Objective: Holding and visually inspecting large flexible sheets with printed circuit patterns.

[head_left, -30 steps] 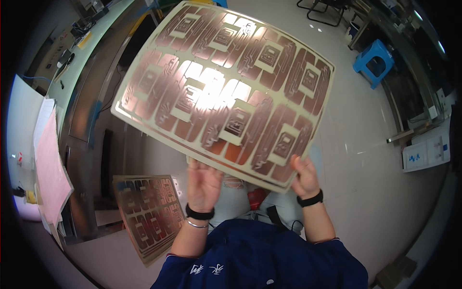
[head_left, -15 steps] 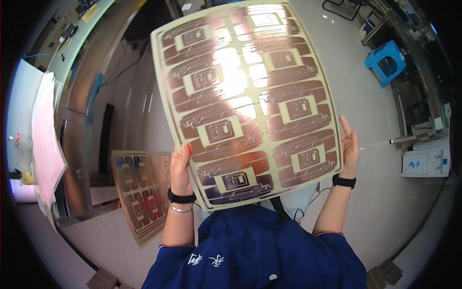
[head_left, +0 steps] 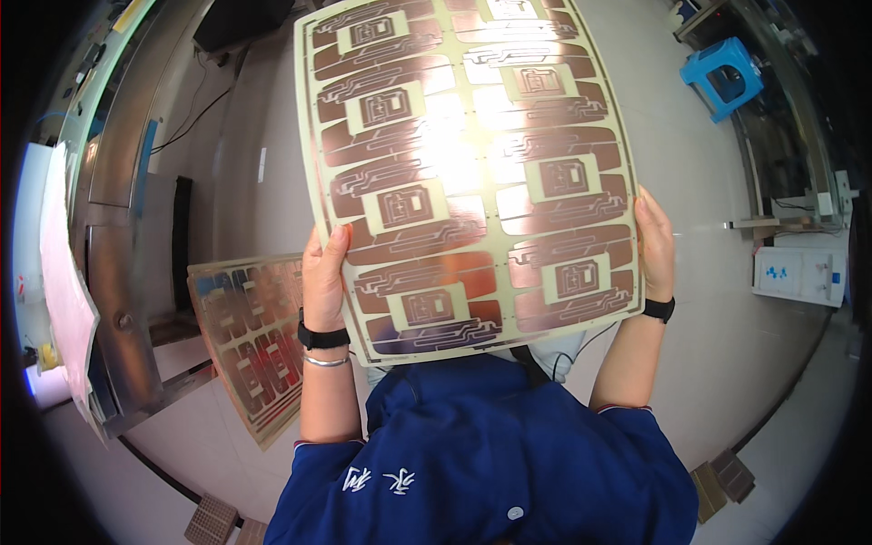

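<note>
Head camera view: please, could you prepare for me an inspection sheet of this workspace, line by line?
Surface: pale, smooth floor; no table under the work.
Job's things: large board with copper-coloured patterns in two columns, held up in the air, strong glare on its face; second board, similarly patterned, tilted at lower left.
Clutter: pink sheet at far left; brown blocks at lower right.
Hands: left hand grips the left edge, thumb in front; right hand at the right edge, grip partly hidden.
Cables: dark cable at upper left.
Surroundings: blue stool at upper right.
</note>
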